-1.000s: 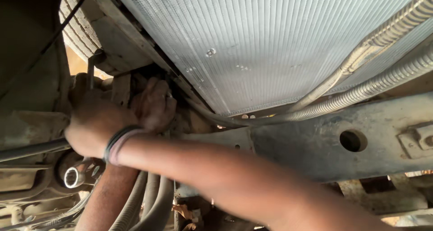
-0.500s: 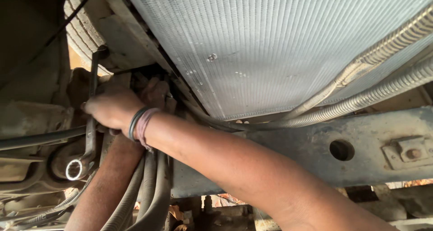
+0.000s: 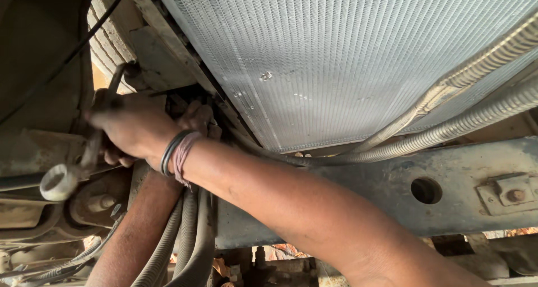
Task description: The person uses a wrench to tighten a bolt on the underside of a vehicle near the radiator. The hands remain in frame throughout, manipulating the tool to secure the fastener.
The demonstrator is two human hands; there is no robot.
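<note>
My right hand (image 3: 131,127) reaches in from the lower right, bands on its wrist, and is closed around the shaft of a long metal ring wrench (image 3: 84,158). The wrench's ring end (image 3: 56,182) hangs free at the left, and its upper end sits on a fitting by the radiator's corner bracket (image 3: 126,68). My left hand (image 3: 199,119) is just behind the right wrist, fingers against the bracket under the radiator; my left forearm (image 3: 131,242) rises from below. The right wrist hides what the left hand's fingers hold.
A finned radiator (image 3: 336,57) fills the upper view. Two corrugated hoses (image 3: 465,119) run along its lower right. A dirty steel crossmember (image 3: 392,192) with a round hole spans below. Several ribbed hoses (image 3: 188,236) run beside my left forearm. A bolted hub (image 3: 95,200) sits at lower left.
My right hand has slid up the wrench toward the radiator corner, and the wrench's ring end has swung slightly upward. The view has shifted a little.
</note>
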